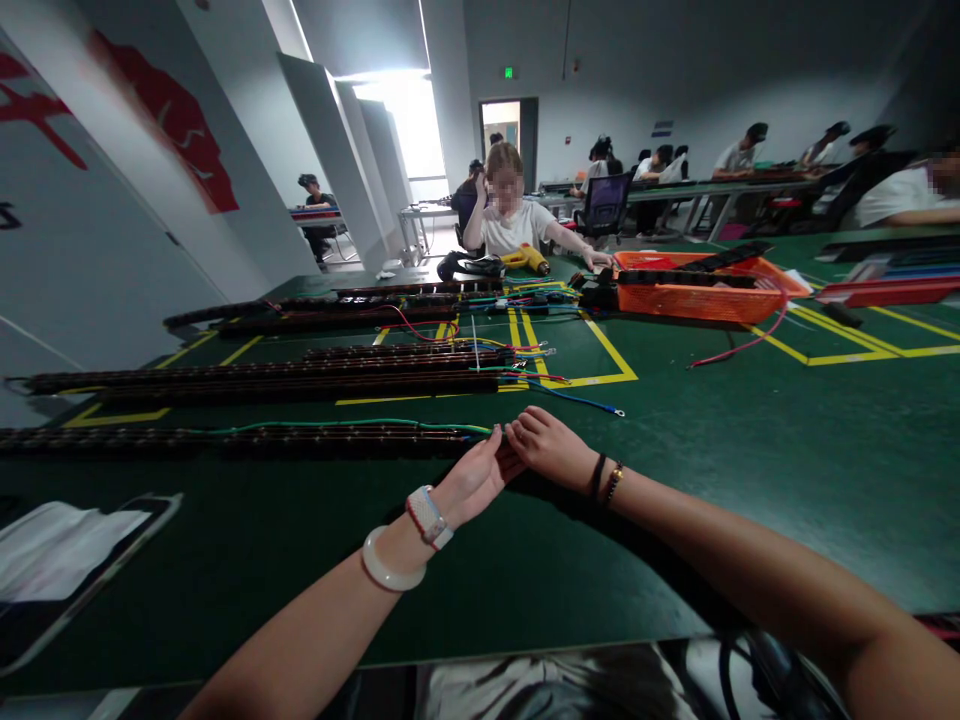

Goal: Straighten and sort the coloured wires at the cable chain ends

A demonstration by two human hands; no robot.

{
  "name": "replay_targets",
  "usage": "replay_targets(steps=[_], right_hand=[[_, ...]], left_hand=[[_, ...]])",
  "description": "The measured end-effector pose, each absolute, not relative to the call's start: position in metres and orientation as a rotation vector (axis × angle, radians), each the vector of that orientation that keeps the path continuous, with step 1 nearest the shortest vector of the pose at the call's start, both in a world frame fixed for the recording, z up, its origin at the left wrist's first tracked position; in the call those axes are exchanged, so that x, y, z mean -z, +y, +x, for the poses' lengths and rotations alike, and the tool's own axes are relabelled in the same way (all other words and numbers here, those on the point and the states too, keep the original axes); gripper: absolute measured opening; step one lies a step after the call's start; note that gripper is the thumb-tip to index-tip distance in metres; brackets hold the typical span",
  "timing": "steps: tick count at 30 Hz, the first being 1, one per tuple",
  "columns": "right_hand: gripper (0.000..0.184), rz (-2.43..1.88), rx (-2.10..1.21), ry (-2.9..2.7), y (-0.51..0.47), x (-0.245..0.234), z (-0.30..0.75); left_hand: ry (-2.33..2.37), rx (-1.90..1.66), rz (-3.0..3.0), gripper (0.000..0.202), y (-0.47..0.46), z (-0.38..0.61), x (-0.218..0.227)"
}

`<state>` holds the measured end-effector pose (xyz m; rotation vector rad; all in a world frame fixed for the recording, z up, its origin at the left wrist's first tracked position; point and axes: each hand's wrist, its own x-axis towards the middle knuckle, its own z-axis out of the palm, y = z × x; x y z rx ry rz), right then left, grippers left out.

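Observation:
A long, black-wrapped wire harness (352,440) lies across the near part of the table, a green-and-yellow wire (322,424) running along its top. At its right end, thin wires lead into my hands. My left hand (480,475), palm turned up, is closed on these wires between thumb and fingers. Right beside it, touching, my right hand (551,447) has its fingers curled in a pinch at the wire ends. The tips are hidden by my fingers. Beyond my hands lies a bundle of similar harnesses (285,380), with a blue lead (585,402) ending in a ring terminal.
An orange basket (690,300) holds black harness pieces at the far right. Near a co-worker (517,220) across the table lies a yellow heat gun (529,260). A tray (97,580) with white paper sits at the near left. Yellow tape (607,345) marks the green tabletop.

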<state>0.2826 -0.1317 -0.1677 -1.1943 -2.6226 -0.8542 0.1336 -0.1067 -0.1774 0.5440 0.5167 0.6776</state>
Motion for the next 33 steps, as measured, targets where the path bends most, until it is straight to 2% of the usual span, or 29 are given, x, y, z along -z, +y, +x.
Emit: replay_targets(steps=[4,8,13,16,24,33], right_hand=[[0.032,-1.221,0.764,-2.595,-0.14,0.17,0.281],[0.041,-1.245,0.538,-2.538,-0.15,0.176,0.28],[0.043,-1.215,0.323,-2.473,-0.155,0.173,0.287],[0.045,-1.096,0.383,-2.501,-0.154,0.163,0.303],[0.037,-0.64,0.849,-2.537,-0.15,0.15,0.349],[0.037,-0.527,0.888,-2.697,-0.143,0.16,0.345]], left_hand=[[0.48,-0.684,0.536,0.022,-0.103,0.134,0.185],[0.476,-0.71,0.535,0.021,-0.1,0.135,0.19],[0.466,-0.674,0.607,0.018,-0.099,0.131,0.193],[0.486,-0.656,0.599,0.02,-0.1,0.129,0.191],[0.492,-0.587,0.556,0.023,-0.1,0.128,0.181],[0.518,-0.605,0.561,0.031,-0.103,0.13,0.176]])
